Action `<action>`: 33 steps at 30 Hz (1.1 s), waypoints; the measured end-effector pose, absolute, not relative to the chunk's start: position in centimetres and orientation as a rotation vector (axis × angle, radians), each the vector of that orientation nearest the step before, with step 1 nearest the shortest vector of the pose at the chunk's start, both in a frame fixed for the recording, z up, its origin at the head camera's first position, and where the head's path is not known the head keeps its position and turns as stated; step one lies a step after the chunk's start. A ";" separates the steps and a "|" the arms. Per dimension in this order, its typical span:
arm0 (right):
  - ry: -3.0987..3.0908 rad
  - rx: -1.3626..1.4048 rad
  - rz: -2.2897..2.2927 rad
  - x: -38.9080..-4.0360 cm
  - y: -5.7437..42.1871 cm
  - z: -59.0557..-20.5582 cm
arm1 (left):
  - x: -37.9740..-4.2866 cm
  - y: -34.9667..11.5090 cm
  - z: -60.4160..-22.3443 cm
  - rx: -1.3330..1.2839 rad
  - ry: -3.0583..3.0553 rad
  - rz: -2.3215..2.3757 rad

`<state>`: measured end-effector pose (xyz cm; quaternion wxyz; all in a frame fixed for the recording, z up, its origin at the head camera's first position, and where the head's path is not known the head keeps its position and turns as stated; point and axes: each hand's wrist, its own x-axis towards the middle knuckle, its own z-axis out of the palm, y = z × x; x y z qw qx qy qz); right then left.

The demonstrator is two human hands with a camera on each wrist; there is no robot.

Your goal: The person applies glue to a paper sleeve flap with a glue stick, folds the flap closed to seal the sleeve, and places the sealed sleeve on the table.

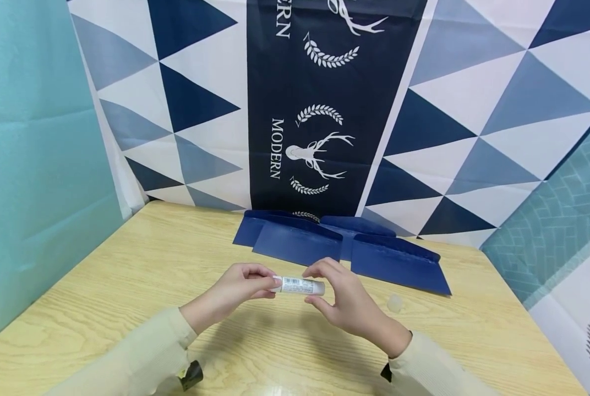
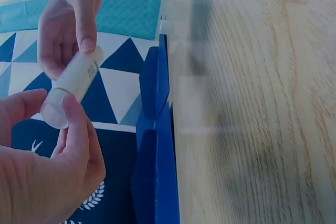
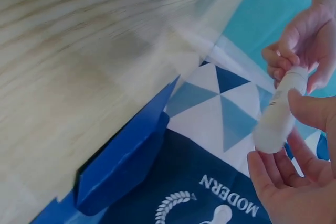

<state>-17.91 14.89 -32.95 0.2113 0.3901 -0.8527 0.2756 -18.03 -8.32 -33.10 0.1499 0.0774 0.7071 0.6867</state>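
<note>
White labelled tube, perhaps a glue stick, lies crosswise between the two hands, above the wooden tabletop and in front of the navy envelopes. The left hand pinches its left end between thumb and fingers. That grip seems chosen to steady the tube from one side, since it leaves the barcode label uncovered and the other end within the right hand's reach. The right hand curves around the right end in a wide C; the head view shows a gap above and below the tube, so it looks ready to take hold rather than bearing any weight. Whether a fingertip brushes the tube cannot be told. The tube's frosted right end thus sits between the right thumb and index finger, while its left end is partly covered by the left fingers. The envelopes rest at the back, close to the patterned cloth, probably to leave working room in front. A small translucent piece lies to the right of the right hand.
</note>
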 end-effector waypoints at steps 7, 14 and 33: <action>-2.435 1.081 0.611 -17.6 13.2 -32.4 | -18.1 -8.0 -33.2 0.144 2.053 1.990; -2.448 1.010 0.584 -17.6 12.6 -32.3 | -18.2 -7.6 -32.8 0.121 2.093 1.966; -2.478 1.062 0.645 -18.3 13.3 -32.1 | -18.8 -7.3 -32.6 0.346 2.402 1.835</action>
